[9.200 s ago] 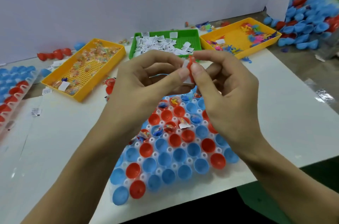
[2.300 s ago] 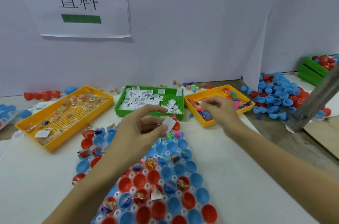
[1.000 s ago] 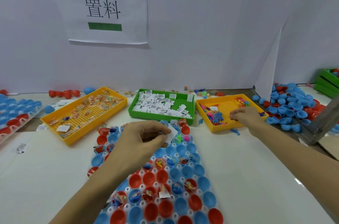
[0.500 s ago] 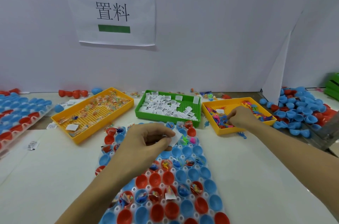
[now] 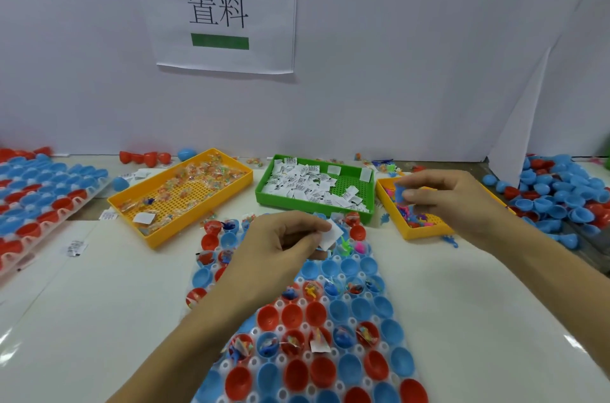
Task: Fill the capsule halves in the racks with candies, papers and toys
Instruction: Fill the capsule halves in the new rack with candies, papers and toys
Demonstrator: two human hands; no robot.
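Left hand (image 5: 280, 244) pinches a white paper slip (image 5: 331, 235) over the far end of the capsule rack (image 5: 317, 320); right hand (image 5: 452, 201) pinches a small blue toy (image 5: 400, 194) above the right yellow tray (image 5: 419, 231).

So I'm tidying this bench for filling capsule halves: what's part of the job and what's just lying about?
In use: rack; candy tray; paper tray; toy tray; paper slip in left hand; blue toy in right hand.
Lying about: wall sign; stray slip; red pieces by the wall.
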